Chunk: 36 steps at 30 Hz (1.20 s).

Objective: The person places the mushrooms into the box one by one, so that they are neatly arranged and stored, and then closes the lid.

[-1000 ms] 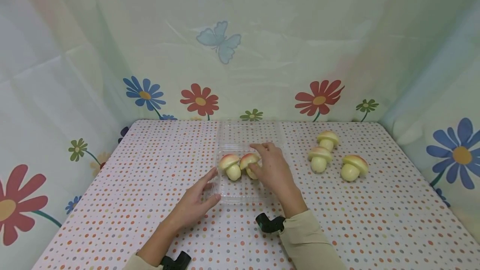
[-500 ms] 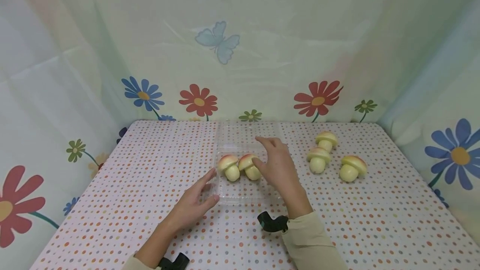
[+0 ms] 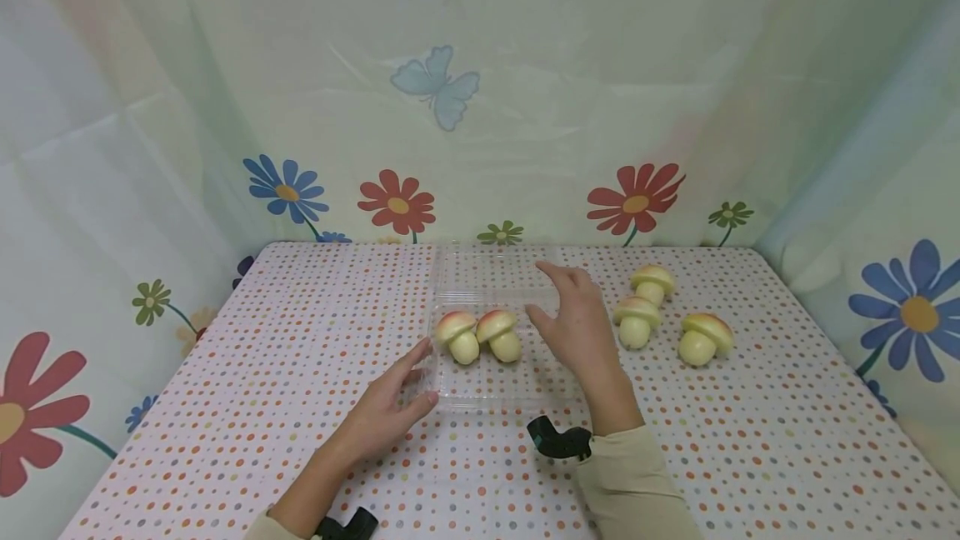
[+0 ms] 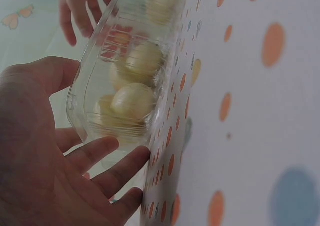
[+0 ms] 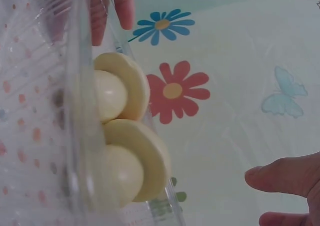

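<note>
Two toy mushrooms with reddish-yellow caps lie side by side in a clear plastic clamshell box, whose lid is laid back behind it. My left hand rests at the box's left side; in the left wrist view its thumb and straight fingers touch the wall. Over the right side of the box hovers my right hand, fingers spread and nothing in them. The right wrist view shows both mushrooms through the box wall, apart from the right thumb.
Three more toy mushrooms stand on the dotted tablecloth to the right of the box, two of them close together. A flowered curtain encloses the table at the back and both sides.
My right hand has let go of the right-hand mushroom in the box and moved away to the right. The left hand has stayed at the box's side.
</note>
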Available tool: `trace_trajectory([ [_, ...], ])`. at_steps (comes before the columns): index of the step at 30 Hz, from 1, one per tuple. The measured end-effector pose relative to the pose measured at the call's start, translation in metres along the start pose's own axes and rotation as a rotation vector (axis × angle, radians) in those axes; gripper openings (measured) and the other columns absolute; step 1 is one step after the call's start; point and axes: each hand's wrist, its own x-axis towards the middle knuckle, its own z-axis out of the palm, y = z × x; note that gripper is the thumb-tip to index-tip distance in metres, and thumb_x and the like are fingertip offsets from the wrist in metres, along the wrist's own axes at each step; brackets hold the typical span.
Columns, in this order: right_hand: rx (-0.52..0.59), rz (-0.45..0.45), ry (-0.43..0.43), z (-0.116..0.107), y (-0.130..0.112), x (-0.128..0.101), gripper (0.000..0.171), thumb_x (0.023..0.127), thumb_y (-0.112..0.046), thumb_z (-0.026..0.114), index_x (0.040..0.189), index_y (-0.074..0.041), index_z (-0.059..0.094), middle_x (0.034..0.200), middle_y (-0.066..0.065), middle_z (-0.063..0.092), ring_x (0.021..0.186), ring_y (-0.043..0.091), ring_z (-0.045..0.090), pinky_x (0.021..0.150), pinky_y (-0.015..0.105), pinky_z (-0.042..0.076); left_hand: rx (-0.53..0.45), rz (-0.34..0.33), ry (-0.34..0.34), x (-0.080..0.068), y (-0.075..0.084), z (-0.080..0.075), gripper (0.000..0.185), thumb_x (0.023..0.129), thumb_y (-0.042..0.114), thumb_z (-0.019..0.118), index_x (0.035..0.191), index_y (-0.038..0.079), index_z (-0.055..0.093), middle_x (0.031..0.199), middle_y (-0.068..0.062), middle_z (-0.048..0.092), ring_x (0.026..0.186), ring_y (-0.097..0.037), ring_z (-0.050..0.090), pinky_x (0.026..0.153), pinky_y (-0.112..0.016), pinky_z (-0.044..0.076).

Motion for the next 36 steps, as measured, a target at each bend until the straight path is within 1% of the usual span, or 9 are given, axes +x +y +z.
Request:
trace_trajectory([
  [2, 0.004, 0.012, 0.006, -0.003, 0.002, 0.000, 0.063, 0.096, -0.019, 0.073, 0.153, -0.012, 0.049, 0.148, 0.025, 0.048, 0.136, 0.047, 0.048, 0.104, 0.063, 0.050, -0.003, -0.011, -0.002, 0.000, 0.001, 0.000, 0.078, 0.103, 0.033, 0.065, 0.167, 0.023, 0.022, 0.169, 0.000, 0.034, 0.145, -0.034, 0.049, 0.117, -0.060, 0.040],
  [7, 0.017, 0.032, 0.009, -0.006, 0.004, 0.000, 0.062, 0.097, -0.019, 0.072, 0.154, -0.012, 0.049, 0.149, 0.025, 0.047, 0.138, 0.047, 0.046, 0.106, 0.063, 0.047, -0.009, -0.018, -0.001, 0.000, 0.001, 0.000, 0.078, 0.102, 0.032, 0.066, 0.167, 0.023, 0.023, 0.168, 0.001, 0.034, 0.145, -0.033, 0.049, 0.117, -0.059, 0.040],
  [14, 0.011, 0.056, 0.023, -0.011, 0.009, 0.000, 0.061, 0.096, -0.016, 0.072, 0.153, -0.011, 0.050, 0.149, 0.025, 0.047, 0.137, 0.047, 0.046, 0.107, 0.063, 0.046, 0.004, -0.020, 0.000, -0.001, 0.001, 0.000, 0.078, 0.102, 0.034, 0.065, 0.167, 0.021, 0.023, 0.168, 0.000, 0.034, 0.144, -0.034, 0.050, 0.117, -0.059, 0.040],
  [23, 0.007, 0.105, 0.042, -0.019, 0.015, 0.003, 0.061, 0.096, -0.013, 0.072, 0.153, -0.010, 0.049, 0.150, 0.027, 0.046, 0.139, 0.048, 0.046, 0.110, 0.064, 0.045, 0.019, 0.002, 0.009, -0.001, 0.001, 0.001, 0.077, 0.103, 0.033, 0.064, 0.167, 0.018, 0.022, 0.168, -0.005, 0.034, 0.144, -0.038, 0.050, 0.116, -0.061, 0.041],
  [30, -0.002, 0.131, 0.056, -0.022, 0.019, 0.004, 0.062, 0.097, -0.013, 0.071, 0.154, -0.012, 0.047, 0.151, 0.027, 0.045, 0.140, 0.048, 0.045, 0.111, 0.064, 0.044, 0.016, -0.005, 0.004, -0.001, 0.001, 0.000, 0.078, 0.103, 0.035, 0.064, 0.167, 0.020, 0.022, 0.169, -0.002, 0.033, 0.144, -0.036, 0.049, 0.116, -0.061, 0.040],
  [36, 0.010, 0.157, 0.049, -0.028, 0.022, 0.005, 0.064, 0.098, -0.014, 0.071, 0.156, -0.013, 0.045, 0.154, 0.028, 0.040, 0.142, 0.050, 0.042, 0.111, 0.067, 0.042, 0.021, -0.002, 0.009, -0.001, 0.000, 0.001, 0.078, 0.103, 0.036, 0.064, 0.167, 0.019, 0.022, 0.169, -0.004, 0.033, 0.145, -0.037, 0.049, 0.116, -0.063, 0.040],
])
